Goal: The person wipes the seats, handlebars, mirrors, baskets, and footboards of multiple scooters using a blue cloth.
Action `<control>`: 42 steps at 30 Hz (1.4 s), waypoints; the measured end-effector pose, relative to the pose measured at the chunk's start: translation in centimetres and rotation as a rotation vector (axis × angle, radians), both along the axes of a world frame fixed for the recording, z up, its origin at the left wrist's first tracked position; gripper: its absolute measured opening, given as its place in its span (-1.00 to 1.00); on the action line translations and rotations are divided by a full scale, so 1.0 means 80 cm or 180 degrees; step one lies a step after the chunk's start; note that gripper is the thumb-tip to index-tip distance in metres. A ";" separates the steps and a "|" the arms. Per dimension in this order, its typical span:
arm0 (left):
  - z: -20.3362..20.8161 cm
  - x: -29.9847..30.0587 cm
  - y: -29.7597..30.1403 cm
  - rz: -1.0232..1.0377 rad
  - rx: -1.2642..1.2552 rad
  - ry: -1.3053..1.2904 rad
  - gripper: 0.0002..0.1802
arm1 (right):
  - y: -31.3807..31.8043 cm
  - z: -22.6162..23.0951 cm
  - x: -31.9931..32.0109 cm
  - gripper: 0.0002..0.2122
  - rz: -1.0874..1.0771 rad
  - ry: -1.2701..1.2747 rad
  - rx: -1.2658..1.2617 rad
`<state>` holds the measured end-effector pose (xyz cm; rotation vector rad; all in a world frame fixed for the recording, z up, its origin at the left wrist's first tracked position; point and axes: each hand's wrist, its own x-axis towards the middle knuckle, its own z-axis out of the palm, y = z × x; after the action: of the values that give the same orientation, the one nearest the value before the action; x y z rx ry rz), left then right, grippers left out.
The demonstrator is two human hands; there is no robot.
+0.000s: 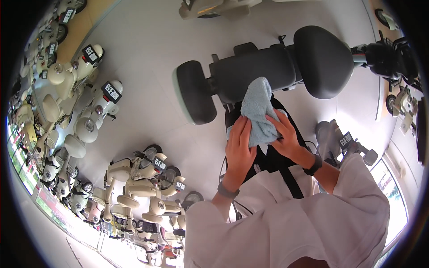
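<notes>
A light blue terry cloth [259, 109] is bunched between my two hands, held in front of my body. My left hand [240, 145] presses its fingers on the cloth's left side. On the right side, my right hand [287, 136] grips the cloth with curled fingers. The cloth's upper end sticks up over the near edge of a dark grey padded seat [252, 71]. Left of that seat stands a rounded backrest pad [195, 91], and a larger rounded pad [322, 61] sits at its right. Whether the cloth touches the seat, I cannot tell.
Several cream scooters [85, 129] stand in rows at the left, with more scooters [143, 187] at the lower left. Another scooter [342, 142] is close by on my right. Part of a pale vehicle [219, 8] shows at the top. Pale floor [143, 80] lies between them.
</notes>
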<state>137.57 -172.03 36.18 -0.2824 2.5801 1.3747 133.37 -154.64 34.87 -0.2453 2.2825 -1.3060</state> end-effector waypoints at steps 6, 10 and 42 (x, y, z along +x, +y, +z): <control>0.054 -0.013 -0.083 0.0803 -0.0953 0.1683 -0.32 | -0.119 0.053 -0.044 -0.34 0.0342 0.0905 -0.0507; 0.005 -0.021 -0.117 0.1716 0.0404 0.0913 -0.40 | -0.195 0.036 -0.047 -0.31 0.0080 0.0696 -0.0400; -0.020 -0.014 -0.130 0.1995 0.2987 -0.0202 -0.47 | -0.204 0.053 -0.031 -0.25 0.0401 0.0219 0.0348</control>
<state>136.43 -182.39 34.56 -0.9601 1.5527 2.5156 130.89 -170.97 39.13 -0.3947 2.3458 -1.1221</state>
